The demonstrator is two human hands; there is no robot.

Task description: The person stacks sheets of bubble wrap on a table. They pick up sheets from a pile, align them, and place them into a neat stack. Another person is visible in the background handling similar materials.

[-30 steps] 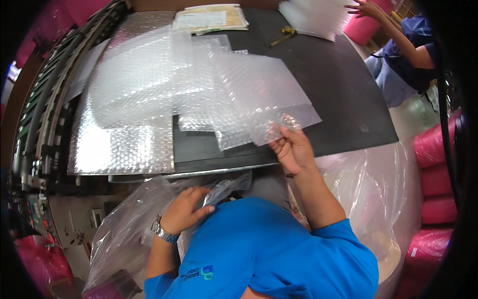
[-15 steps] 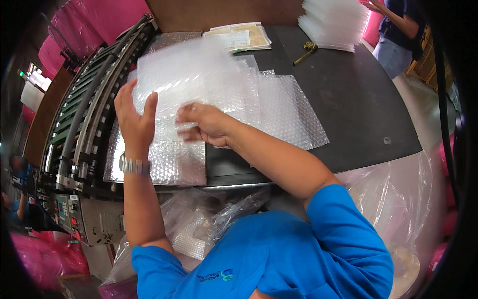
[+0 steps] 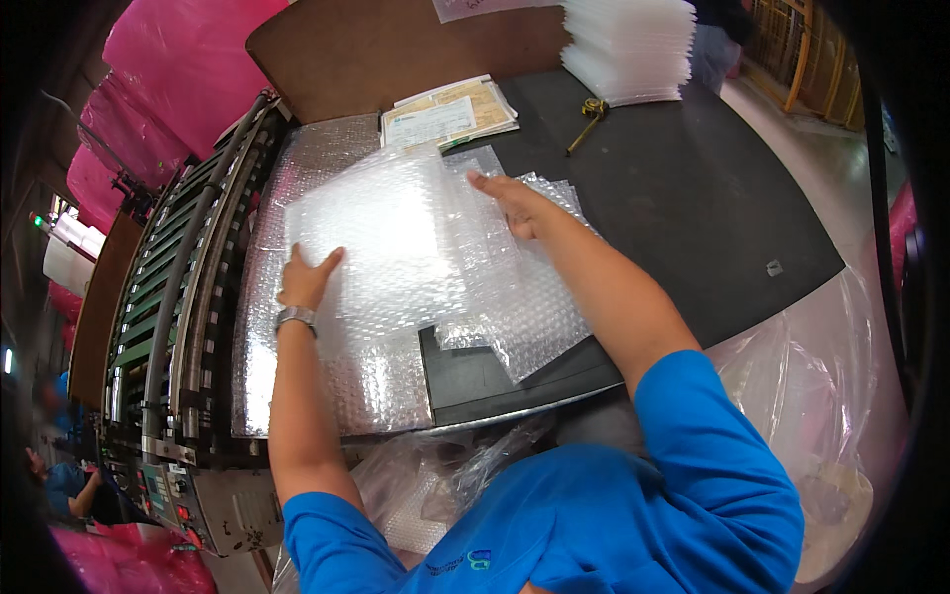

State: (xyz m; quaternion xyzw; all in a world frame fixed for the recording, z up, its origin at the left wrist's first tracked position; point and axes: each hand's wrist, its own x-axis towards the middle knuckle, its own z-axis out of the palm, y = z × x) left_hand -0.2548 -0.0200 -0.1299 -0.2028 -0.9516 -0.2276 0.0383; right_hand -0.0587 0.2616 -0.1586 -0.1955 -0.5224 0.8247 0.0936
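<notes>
A loose stack of clear bubble wrap sheets lies fanned out on the bench in front of me. My left hand, with a metal watch at the wrist, is at the stack's left edge, thumb and fingers apart. At the upper right edge of the sheets, my right hand has its fingers stretched toward the left and touching the plastic. More bubble wrap sheets spread out under my right forearm. Beneath the stack, a larger silvery bubble wrap piece covers the bench's left side.
A roller conveyor machine runs along the left, with a control box below. Papers, a yellow tape measure and a tall stack of white sheets sit at the back of the black bench. Clear plastic hangs at right.
My hands have moved apart: the right went outward to the sheets' right edge, the left down onto their left edge. The top sheets lie turned differently. The whole view has shifted.
</notes>
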